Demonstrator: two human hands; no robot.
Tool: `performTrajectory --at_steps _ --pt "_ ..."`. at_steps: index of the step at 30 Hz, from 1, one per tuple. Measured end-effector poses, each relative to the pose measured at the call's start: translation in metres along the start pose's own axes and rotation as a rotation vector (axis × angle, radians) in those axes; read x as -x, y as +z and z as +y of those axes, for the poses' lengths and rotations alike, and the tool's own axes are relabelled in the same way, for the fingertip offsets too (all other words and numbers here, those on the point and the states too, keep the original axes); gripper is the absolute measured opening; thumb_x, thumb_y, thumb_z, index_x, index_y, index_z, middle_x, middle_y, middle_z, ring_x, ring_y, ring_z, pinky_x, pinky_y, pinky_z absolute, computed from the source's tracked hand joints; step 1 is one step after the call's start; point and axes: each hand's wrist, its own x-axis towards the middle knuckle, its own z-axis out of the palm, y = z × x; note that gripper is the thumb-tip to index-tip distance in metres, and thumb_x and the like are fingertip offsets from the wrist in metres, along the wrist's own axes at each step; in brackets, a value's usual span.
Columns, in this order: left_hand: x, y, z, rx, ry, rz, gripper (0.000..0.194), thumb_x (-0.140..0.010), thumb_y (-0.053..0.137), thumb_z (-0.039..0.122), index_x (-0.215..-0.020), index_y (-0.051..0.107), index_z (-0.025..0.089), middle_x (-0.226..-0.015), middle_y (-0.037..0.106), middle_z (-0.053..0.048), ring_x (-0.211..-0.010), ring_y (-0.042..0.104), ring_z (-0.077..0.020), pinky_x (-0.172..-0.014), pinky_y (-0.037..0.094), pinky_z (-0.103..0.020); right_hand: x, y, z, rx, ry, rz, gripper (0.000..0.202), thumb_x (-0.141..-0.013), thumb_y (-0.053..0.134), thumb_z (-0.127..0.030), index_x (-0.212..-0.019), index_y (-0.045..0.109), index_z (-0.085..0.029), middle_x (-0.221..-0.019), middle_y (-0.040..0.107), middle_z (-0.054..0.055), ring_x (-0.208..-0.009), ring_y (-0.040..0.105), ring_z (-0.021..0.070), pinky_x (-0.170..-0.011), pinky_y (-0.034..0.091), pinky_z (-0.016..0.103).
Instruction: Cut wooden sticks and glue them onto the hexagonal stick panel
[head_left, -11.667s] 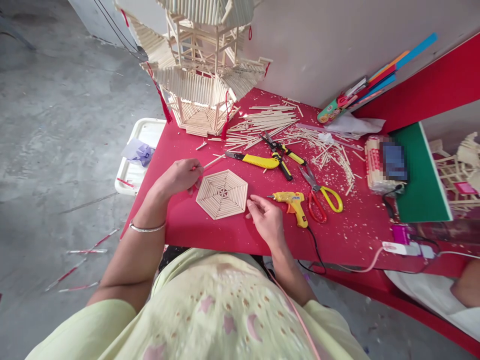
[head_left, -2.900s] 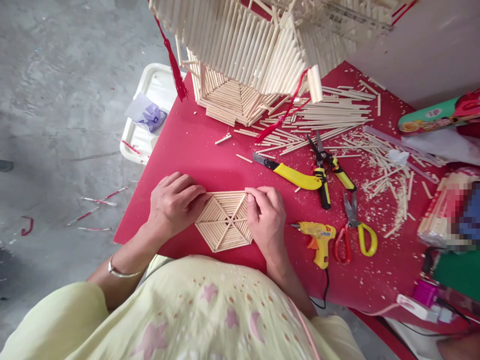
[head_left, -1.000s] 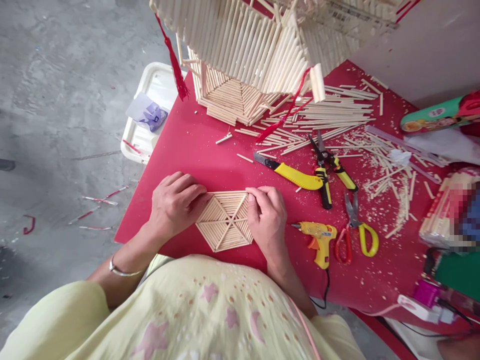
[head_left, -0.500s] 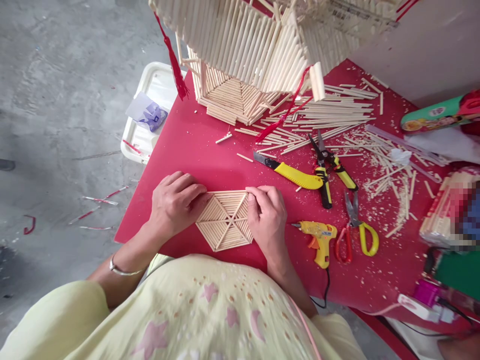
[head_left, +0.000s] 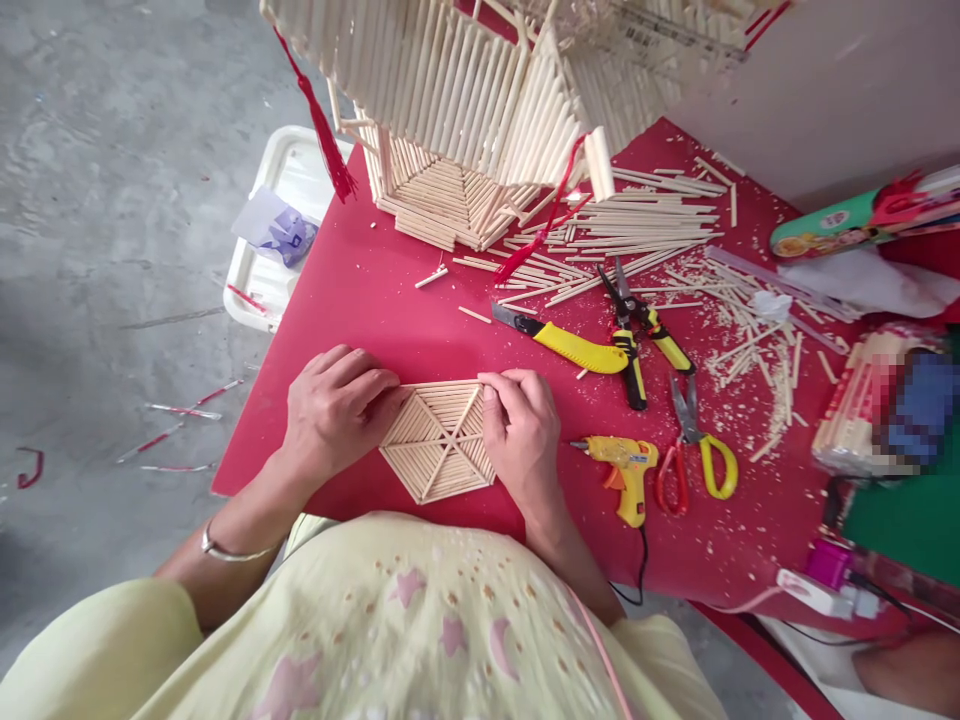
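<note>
A flat hexagonal panel of thin wooden sticks (head_left: pixel 442 455), divided by spokes into triangles, lies on the red table in front of me. My left hand (head_left: pixel 337 405) grips its upper left corner with fingers curled and thumb along the edge. At the upper right corner, my right hand (head_left: pixel 523 425) pinches the rim between thumb and fingers. Both hands partly cover the panel's corners. Just right of my right hand lies a yellow hot glue gun (head_left: pixel 626 470). Beyond it are red-and-yellow-handled pliers (head_left: pixel 688 440).
A yellow utility knife (head_left: pixel 574 345) and black-and-yellow shears (head_left: pixel 637 330) lie beyond my right hand. A stick-built model (head_left: pixel 450 90) with red tassels stands at the back, near loose sticks (head_left: pixel 637 220). A white power strip (head_left: pixel 814 592) sits at the lower right.
The whole view has shifted slightly, so everything sits a little further left. My hands keep the same hold on the stick panel.
</note>
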Motion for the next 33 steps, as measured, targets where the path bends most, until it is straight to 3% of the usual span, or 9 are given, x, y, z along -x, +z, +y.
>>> performTrajectory --at_steps 33 --pt "-0.0023 -0.0017 0.0027 -0.030 -0.009 -0.003 0.015 -0.094 0.067 0.034 -0.084 0.070 0.023 -0.081 0.070 -0.005 -0.072 0.059 -0.0189 -0.067 0.046 -0.034 -0.0004 0.0005 0.0024 0.010 -0.004 -0.020 0.026 -0.103 0.053 -0.019 -0.115 0.076 -0.024 -0.104 0.067 0.009 -0.102 0.063 0.0214 -0.094 0.053 0.036"
